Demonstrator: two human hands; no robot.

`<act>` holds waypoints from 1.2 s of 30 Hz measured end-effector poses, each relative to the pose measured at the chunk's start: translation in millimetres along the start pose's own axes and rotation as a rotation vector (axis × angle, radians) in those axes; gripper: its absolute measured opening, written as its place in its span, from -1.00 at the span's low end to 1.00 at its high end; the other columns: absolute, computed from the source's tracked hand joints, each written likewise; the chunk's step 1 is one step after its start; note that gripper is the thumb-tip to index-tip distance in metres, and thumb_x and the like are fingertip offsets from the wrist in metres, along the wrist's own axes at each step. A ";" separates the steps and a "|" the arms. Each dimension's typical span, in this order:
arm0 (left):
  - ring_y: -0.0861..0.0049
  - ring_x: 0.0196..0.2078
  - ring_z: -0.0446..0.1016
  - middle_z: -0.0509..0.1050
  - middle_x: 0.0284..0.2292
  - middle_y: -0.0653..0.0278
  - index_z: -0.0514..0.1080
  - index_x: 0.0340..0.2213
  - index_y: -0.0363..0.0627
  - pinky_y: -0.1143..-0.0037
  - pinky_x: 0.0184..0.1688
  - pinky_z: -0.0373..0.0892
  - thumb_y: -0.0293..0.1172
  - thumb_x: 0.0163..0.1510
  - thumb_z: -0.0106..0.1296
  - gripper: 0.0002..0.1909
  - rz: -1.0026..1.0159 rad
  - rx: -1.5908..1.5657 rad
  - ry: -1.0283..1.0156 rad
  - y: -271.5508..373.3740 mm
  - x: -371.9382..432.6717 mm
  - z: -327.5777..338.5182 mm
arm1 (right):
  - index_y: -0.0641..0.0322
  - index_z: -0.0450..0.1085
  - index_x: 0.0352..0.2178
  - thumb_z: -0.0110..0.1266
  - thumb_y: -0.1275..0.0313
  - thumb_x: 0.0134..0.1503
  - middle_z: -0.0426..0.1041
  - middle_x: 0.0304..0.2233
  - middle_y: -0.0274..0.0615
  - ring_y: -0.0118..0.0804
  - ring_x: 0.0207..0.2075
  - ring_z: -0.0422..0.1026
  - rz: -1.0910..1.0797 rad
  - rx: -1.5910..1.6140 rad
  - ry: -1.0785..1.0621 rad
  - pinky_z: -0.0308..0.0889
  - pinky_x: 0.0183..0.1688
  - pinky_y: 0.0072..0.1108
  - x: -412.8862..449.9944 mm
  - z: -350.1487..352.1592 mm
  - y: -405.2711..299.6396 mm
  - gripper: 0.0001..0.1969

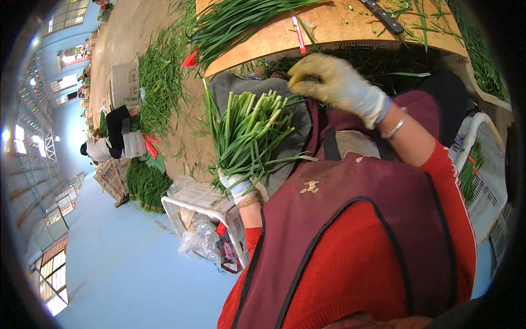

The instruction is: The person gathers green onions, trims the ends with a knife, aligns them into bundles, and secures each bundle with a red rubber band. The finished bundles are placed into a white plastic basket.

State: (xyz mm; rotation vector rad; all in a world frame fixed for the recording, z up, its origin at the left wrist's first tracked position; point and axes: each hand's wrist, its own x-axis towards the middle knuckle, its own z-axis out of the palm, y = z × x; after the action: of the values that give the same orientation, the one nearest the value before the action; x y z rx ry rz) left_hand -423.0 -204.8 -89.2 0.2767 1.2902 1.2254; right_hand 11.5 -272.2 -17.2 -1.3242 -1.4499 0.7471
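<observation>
My left hand (238, 187), in a pale glove, is closed around a bundle of green garlic chives or similar stalks (257, 123), whose cut ends point up towards the board. To the right of the bundle is my right hand (337, 84), in a yellow and pale blue glove, slightly blurred, its fingers curled near the board's edge. Whether it grips anything thin is unclear. On the wooden board (341, 28) lie more long green stalks (246, 24), a red and white strip (299, 35) and a knife with a black handle (384, 16).
A white plastic crate (197, 201) with plastic bags stands beside my left arm. Loose greens (160, 78) cover the floor beyond. Tied bundles (148, 185) stand near a bending person (107, 144). Another crate (485, 181) is at my right, and greens (478, 49) lie beyond the board.
</observation>
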 end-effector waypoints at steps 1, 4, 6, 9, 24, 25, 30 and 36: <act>-0.11 0.17 0.33 0.32 0.18 -0.08 0.30 0.18 -0.17 -0.06 0.23 0.23 0.02 0.21 -0.28 -0.34 -0.053 0.004 -0.050 -9.3 19.8 18.4 | 0.26 0.55 -0.26 0.22 0.29 0.14 0.51 -0.15 -0.05 -0.09 -0.08 0.47 0.112 0.106 0.014 0.35 0.02 -0.39 0.9 8.4 -0.4 -0.75; -0.12 0.15 0.35 0.37 0.14 -0.09 0.34 0.15 -0.19 -0.06 0.20 0.27 0.04 0.20 -0.29 -0.33 -0.017 -0.021 -0.184 -9.7 16.6 22.1 | 0.37 0.54 -0.27 0.23 0.40 0.13 0.51 -0.11 -0.06 -0.25 -0.11 0.49 0.396 0.281 -0.176 0.37 0.00 -0.51 12.1 30.8 1.4 -0.79; -0.11 0.15 0.35 0.38 0.13 -0.09 0.34 0.15 -0.20 -0.06 0.19 0.28 0.05 0.20 -0.31 -0.32 0.029 -0.058 -0.219 -3.5 0.3 2.8 | 0.41 0.49 -0.16 0.26 0.49 0.09 0.51 -0.11 -0.15 -0.37 -0.15 0.48 0.476 0.580 -0.291 0.37 -0.02 -0.57 11.5 55.7 4.7 -0.72; -0.11 0.15 0.35 0.38 0.13 -0.10 0.34 0.15 -0.22 -0.07 0.20 0.27 0.05 0.21 -0.32 -0.32 0.032 -0.043 -0.218 -9.9 13.7 -15.5 | 0.45 0.26 0.12 0.27 0.58 0.06 0.51 -0.09 -0.23 -0.46 -0.15 0.44 0.524 0.659 -0.233 0.36 -0.04 -0.61 5.4 74.2 0.7 -0.42; -0.07 0.22 0.27 0.23 0.24 -0.07 0.18 0.26 -0.12 -0.03 0.27 0.19 0.05 0.24 -0.35 -0.30 -0.039 0.104 -0.031 -12.3 -16.3 15.9 | 0.24 0.46 -0.57 0.24 0.35 -0.07 0.52 -0.13 -0.15 -0.09 -0.21 0.46 -0.036 -0.760 0.362 0.36 -0.15 -0.29 6.6 4.5 34.3 -0.82; -0.07 0.22 0.27 0.23 0.24 -0.07 0.18 0.26 -0.12 -0.03 0.27 0.19 0.05 0.24 -0.35 -0.31 -0.030 0.116 -0.045 -12.2 -12.9 15.0 | 0.24 0.46 -0.56 0.25 0.30 -0.07 0.52 -0.18 -0.17 -0.09 -0.24 0.47 0.018 -1.063 0.347 0.35 -0.17 -0.29 3.7 -10.5 38.4 -0.79; -0.04 0.23 0.27 0.23 0.24 -0.05 0.17 0.27 -0.11 -0.01 0.27 0.19 0.03 0.25 -0.34 -0.32 -0.026 0.167 -0.092 -6.4 -4.6 18.7 | 0.26 0.54 -0.31 0.35 0.15 -0.09 0.50 -0.08 -0.02 -0.03 -0.07 0.48 0.031 -0.490 0.095 0.35 -0.03 -0.29 -21.4 3.0 10.4 -0.58; -0.01 0.23 0.27 0.22 0.25 -0.03 0.15 0.27 -0.11 0.01 0.28 0.19 0.00 0.26 -0.34 -0.33 -0.027 0.199 -0.135 -4.8 -3.6 27.3 | 0.26 0.58 -0.38 0.31 0.20 0.02 0.59 -0.34 0.01 0.02 -0.28 0.52 0.420 0.483 -0.230 0.39 -0.15 -0.36 -21.1 57.0 24.0 -0.69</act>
State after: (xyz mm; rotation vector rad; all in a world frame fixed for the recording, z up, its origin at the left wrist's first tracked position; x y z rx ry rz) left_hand -397.2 -197.4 -81.4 0.4762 1.2951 1.0385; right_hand -35.3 -277.5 -62.5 -1.1933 -1.0666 1.4643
